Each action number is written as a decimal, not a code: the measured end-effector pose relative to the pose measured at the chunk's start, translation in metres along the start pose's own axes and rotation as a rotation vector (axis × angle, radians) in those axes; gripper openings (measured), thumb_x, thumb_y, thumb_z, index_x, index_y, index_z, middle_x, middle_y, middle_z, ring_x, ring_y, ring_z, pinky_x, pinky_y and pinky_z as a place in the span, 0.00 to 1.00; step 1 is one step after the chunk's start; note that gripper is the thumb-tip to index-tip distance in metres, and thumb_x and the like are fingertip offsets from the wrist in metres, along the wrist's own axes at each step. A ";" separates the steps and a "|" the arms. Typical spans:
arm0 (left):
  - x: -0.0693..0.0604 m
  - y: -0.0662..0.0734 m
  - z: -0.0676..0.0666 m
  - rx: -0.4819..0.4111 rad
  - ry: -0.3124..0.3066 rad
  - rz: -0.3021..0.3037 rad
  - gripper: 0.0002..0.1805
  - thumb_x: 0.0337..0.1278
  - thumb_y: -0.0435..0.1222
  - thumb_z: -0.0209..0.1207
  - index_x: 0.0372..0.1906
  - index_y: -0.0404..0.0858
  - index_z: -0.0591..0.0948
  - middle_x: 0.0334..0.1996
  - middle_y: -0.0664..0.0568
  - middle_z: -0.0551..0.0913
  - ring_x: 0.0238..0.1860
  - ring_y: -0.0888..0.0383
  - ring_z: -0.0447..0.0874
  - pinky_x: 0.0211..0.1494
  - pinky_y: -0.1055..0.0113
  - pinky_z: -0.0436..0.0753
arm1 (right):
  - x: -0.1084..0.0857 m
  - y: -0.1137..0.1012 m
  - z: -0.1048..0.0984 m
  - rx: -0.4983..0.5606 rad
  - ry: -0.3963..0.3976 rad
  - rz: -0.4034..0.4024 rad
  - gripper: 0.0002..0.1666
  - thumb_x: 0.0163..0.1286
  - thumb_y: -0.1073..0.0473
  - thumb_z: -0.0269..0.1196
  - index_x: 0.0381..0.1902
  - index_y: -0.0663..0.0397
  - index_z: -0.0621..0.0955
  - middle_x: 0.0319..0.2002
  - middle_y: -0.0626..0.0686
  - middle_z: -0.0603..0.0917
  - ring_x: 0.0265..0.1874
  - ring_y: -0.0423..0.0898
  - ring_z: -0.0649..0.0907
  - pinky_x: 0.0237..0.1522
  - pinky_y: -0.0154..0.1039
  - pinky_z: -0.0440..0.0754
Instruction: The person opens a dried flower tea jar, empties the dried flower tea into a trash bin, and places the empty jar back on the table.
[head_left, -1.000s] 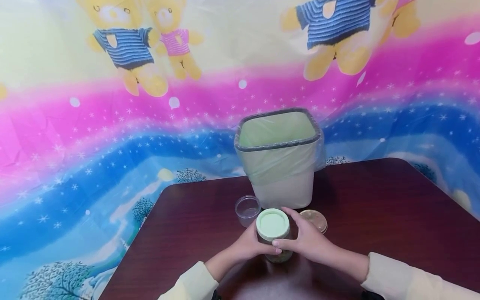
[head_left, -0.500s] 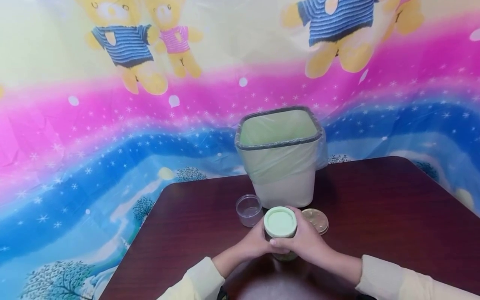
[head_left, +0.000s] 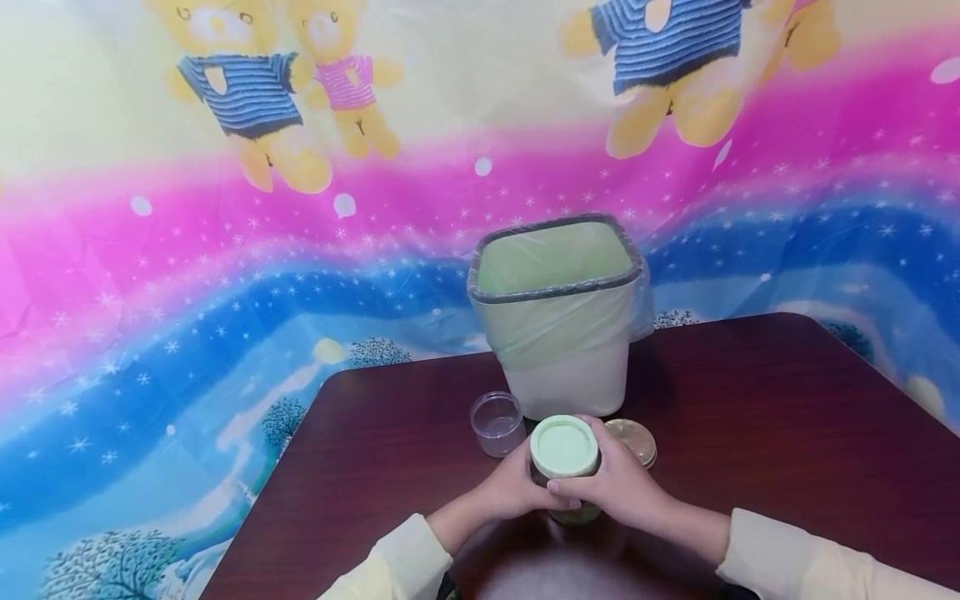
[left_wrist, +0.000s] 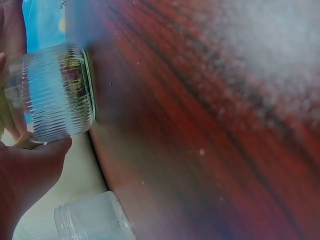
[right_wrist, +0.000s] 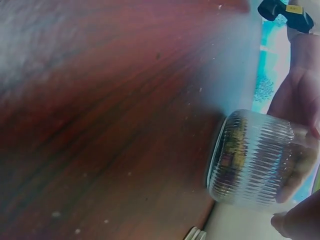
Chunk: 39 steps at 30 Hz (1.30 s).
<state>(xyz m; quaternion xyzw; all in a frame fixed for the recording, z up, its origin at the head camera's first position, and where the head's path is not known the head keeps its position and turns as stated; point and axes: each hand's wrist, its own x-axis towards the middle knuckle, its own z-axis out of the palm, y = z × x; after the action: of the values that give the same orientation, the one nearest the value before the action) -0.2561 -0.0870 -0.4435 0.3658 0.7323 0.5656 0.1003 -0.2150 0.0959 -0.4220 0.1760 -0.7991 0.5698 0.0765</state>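
Both hands hold a ribbed clear jar [right_wrist: 255, 155] upright near the front middle of the table, with its pale green lid [head_left: 564, 446] on top. My left hand [head_left: 517, 487] grips the left side and my right hand [head_left: 626, 483] the right side, thumbs across the front. In both wrist views, yellowish and dark red bits, like dried flowers, lie in the bottom of the jar. The jar's base is at the tabletop; whether it touches fully is hard to tell. Fingers behind the jar are partly hidden in the head view.
A clear round plastic tub [head_left: 498, 427] without a lid stands left of the jar. A gold round lid [head_left: 633, 442] lies to the right. Behind them stands a lined waste bin [head_left: 570, 367] on the dark red table [head_left: 750, 417]. A printed cloth [head_left: 405, 208] hangs behind.
Both hands have shifted the jar slightly to the right since one second ago and closed in on it a little. Over the last half second it has hardly moved.
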 end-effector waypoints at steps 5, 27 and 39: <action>0.000 0.002 -0.001 0.018 -0.001 -0.008 0.42 0.41 0.31 0.74 0.65 0.46 0.67 0.55 0.58 0.77 0.58 0.60 0.73 0.64 0.63 0.69 | 0.001 0.003 -0.002 0.036 -0.009 -0.017 0.47 0.46 0.53 0.79 0.62 0.56 0.70 0.52 0.53 0.78 0.50 0.49 0.77 0.51 0.42 0.76; 0.004 0.004 0.000 0.111 0.036 -0.105 0.43 0.39 0.38 0.76 0.65 0.53 0.69 0.53 0.62 0.77 0.55 0.63 0.74 0.63 0.66 0.70 | 0.008 0.017 -0.009 0.119 -0.083 -0.050 0.46 0.45 0.57 0.79 0.62 0.56 0.70 0.51 0.55 0.79 0.48 0.50 0.78 0.51 0.37 0.75; 0.004 0.004 -0.002 0.126 0.023 -0.110 0.44 0.38 0.37 0.77 0.65 0.54 0.68 0.53 0.62 0.77 0.55 0.64 0.75 0.61 0.67 0.71 | 0.012 0.019 -0.017 0.098 -0.167 -0.035 0.46 0.47 0.56 0.78 0.63 0.52 0.69 0.51 0.55 0.77 0.49 0.52 0.77 0.50 0.39 0.75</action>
<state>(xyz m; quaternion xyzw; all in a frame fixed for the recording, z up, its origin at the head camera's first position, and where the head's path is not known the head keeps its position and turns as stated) -0.2588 -0.0852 -0.4382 0.3240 0.7867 0.5160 0.0998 -0.2346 0.1150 -0.4294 0.2401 -0.7706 0.5903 0.0108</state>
